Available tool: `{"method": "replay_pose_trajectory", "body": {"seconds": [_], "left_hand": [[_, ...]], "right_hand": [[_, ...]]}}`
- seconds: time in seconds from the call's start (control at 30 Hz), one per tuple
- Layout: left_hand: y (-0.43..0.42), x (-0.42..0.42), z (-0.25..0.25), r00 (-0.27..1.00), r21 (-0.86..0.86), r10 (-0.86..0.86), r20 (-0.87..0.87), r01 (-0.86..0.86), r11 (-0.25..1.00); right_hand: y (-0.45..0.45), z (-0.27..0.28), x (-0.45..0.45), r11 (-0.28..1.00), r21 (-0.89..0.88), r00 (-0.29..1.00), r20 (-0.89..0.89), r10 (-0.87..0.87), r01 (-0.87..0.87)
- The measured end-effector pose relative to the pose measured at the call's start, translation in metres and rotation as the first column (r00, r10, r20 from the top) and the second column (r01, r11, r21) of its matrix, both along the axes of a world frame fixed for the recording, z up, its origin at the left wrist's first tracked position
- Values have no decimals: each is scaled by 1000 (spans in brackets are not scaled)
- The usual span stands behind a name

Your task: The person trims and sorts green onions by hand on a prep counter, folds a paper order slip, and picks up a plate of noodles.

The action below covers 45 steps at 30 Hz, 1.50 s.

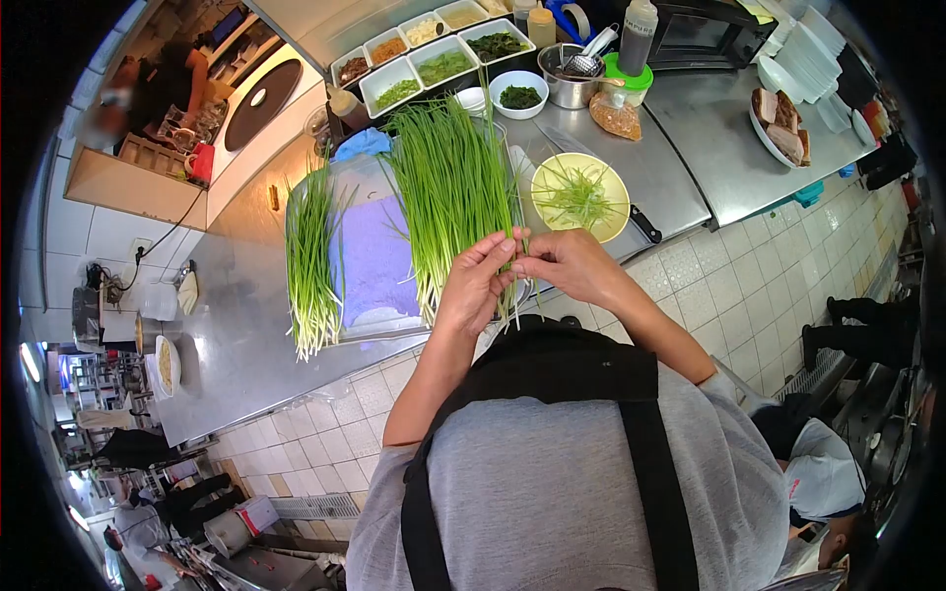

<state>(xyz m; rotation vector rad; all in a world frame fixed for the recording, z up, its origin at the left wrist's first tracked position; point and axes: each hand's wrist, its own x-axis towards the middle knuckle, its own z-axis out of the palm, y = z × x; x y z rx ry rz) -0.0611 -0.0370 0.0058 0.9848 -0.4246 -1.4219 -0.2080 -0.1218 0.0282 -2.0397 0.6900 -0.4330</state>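
Now then, centre of the frame, both your hands meet over the lower right edge of the tall bunch [443,177] of long green stalks. Your left hand [476,281] has thumb and forefinger brought together, seemingly pinching thin green stalks [509,307] whose pale ends hang below. Up close beside it comes your right hand [572,264], thumb and forefinger nearly meeting, the other fingers curled; whether that tip pinch closes on a stalk, you can't tell from here. Lovely light work, this: a soft fingertip pinch should suit, as squeezing hard could bruise or snap such slim stems. Best to steady them with one hand and work small with the other. Over right, the yellow bowl [601,167] holds loose green pieces; a smaller bunch [312,266] lies left of centre.
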Motion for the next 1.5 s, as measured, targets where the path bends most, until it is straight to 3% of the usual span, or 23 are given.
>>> {"method": "replay_pose_trajectory", "body": {"seconds": [0.3,0.4,0.43,0.53,0.63,0.73,0.83,0.97,1.03,1.13,1.27,1.5], "left_hand": [[-1,-1,-2,1000,-34,1,23,0,999],[2,3,0,994,-5,3,109,-2,1000],[4,5,3,991,7,-8,131,7,1000],[9,7,15,978,34,-64,198,58,998],[11,6,21,964,61,-123,234,112,992],[13,2,24,954,59,-138,266,127,990],[15,2,14,948,25,-128,291,126,992],[16,1,11,976,15,-118,184,117,993],[19,1,12,963,46,-124,240,116,992],[24,0,16,922,91,-135,363,109,990],[33,2,20,808,125,-147,571,91,988],[46,4,27,685,124,-113,720,34,992]], "right_hand": [[6,6,4,989,-138,994,-103,36,-50],[0,8,-2,960,-273,998,10,-65,65],[-5,11,-7,965,-235,993,11,-122,121],[-10,15,-9,847,-378,890,403,-212,373],[-14,24,-10,748,-625,957,288,-45,223],[-15,22,-10,654,-739,965,255,55,158],[-13,14,-10,750,-654,986,168,18,98],[-18,-1,-7,927,-313,958,257,-126,206],[-24,-1,-11,951,-118,918,318,-238,287],[-39,13,-23,877,-81,821,402,-406,473],[-66,31,-35,724,-453,803,548,-235,521],[-71,47,-41,652,-721,971,195,-137,237]]}}
